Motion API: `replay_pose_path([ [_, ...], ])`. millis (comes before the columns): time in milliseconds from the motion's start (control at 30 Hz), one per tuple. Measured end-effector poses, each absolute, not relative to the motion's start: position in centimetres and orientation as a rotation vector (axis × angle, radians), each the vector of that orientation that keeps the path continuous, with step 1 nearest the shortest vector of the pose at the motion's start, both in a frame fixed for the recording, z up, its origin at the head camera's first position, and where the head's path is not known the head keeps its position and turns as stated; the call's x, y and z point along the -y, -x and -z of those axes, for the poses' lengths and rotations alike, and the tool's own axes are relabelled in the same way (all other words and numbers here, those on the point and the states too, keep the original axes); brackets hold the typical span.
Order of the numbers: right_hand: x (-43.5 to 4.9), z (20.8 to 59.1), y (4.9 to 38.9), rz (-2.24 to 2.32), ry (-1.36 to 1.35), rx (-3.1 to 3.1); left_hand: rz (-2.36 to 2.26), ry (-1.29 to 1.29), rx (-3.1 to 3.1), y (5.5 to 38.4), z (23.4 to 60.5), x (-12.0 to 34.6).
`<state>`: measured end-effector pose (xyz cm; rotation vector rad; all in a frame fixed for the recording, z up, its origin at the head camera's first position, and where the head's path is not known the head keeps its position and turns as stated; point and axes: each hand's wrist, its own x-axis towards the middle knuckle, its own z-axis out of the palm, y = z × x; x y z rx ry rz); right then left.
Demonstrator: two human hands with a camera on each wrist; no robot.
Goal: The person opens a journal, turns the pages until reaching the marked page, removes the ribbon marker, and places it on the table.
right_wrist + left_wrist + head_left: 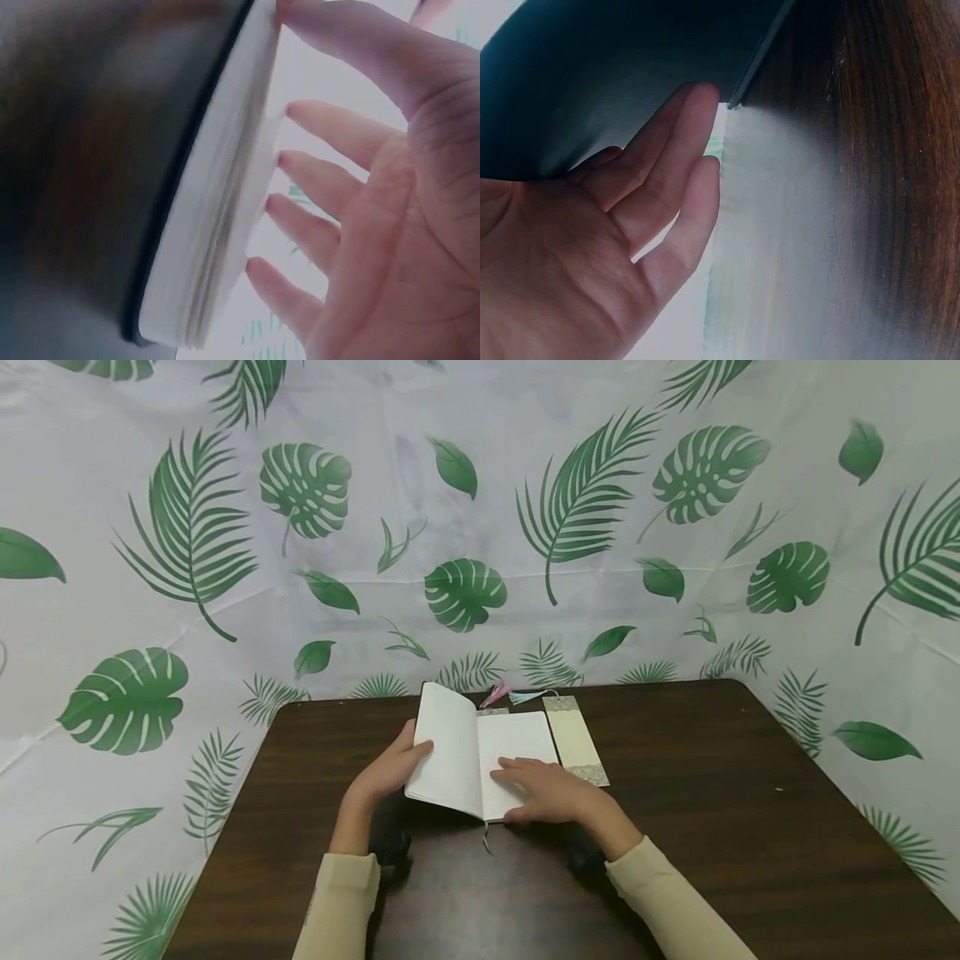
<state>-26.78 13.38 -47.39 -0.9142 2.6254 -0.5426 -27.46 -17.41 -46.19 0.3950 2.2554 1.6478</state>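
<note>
**Notebook open between two hands, one half lifted, the other laid flat**

A person sits or stands at a dark wood table (697, 827), and from here I can see a blank notebook (457, 747) open near the middle of it, between both arms. Its right half lies down on the wood, while its left half is tilted up, dark cover turned to the left.

The left hand (392, 764) has that raised half by its outer edge: thumb on the white page, fingers reaching behind the cover, so the leaves and cover are pinched between them. That seems to be why the left half stands up rather than falling flat.

The right hand (549, 790) is spread, gripping nothing. Its fingertips rest on the right page, with the thumb by the near edge; I'd judge that light touch is there to steady the book and hold its leaves down.

A thin ribbon (487, 838) pokes out at the near end of the spine, presumably the notebook's own place marker.

Just beside the notebook on the right lies a cream bookmark (573, 737) with lacy ends, its pale blue tassel (528, 697) trailing left at the far end. Perhaps it was put there to be within easy reach. A second bookmark (492, 712) peeks out past the far edge, near a pink tassel (495, 694); I can't tell how much of it the book covers. Behind everything hangs a leaf-printed cloth (382, 635).
</note>
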Motion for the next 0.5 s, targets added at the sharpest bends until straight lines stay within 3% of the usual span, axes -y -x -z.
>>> replay_pose_path([
  [500,-14.22,47.19,27.19,0.567,0.945,-2.568,-1.633,-0.383,-2.270,27.46,46.30,17.40],
])
